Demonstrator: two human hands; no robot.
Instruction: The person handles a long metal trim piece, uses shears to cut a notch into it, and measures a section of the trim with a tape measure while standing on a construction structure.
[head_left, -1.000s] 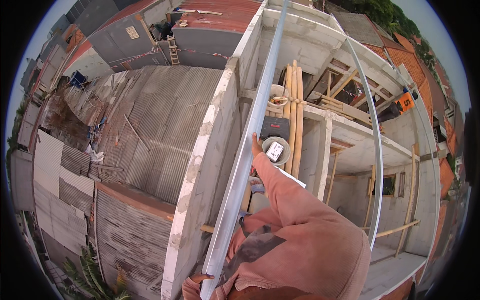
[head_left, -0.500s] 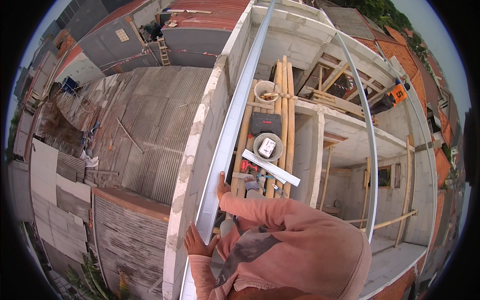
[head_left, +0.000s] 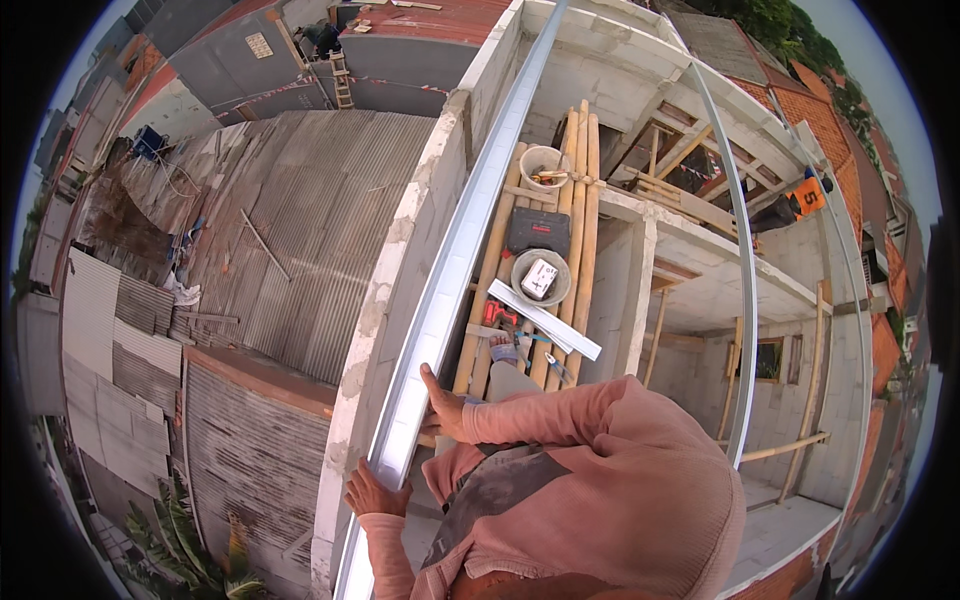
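Note:
A long light-grey metal channel (head_left: 457, 262) runs from the far top edge down past my left side, along the inner side of a block wall. My left hand (head_left: 377, 490) straddles its near part, fingers over the outer edge and thumb on the inner side. A little farther along, my right hand (head_left: 443, 404) grips the inner edge, thumb on top; its other fingers are mostly hidden beneath. Right of the channel, bamboo poles (head_left: 581, 235) carry a red power drill (head_left: 499, 313), pliers (head_left: 558, 368) and short white metal offcuts (head_left: 545, 320).
A dark tool case (head_left: 539, 231) sits on the poles between a pale bucket (head_left: 543, 168) and a grey bucket (head_left: 541, 278) holding a white box. The block wall (head_left: 392, 245) drops to corrugated roofs (head_left: 300, 220) at left. Another metal beam (head_left: 737, 200) spans open rooms; a person in orange (head_left: 797, 199) is beyond.
My right hand has come nearer along the channel, closer to my left hand. My left hand has shifted slightly left. The view has tilted a little.

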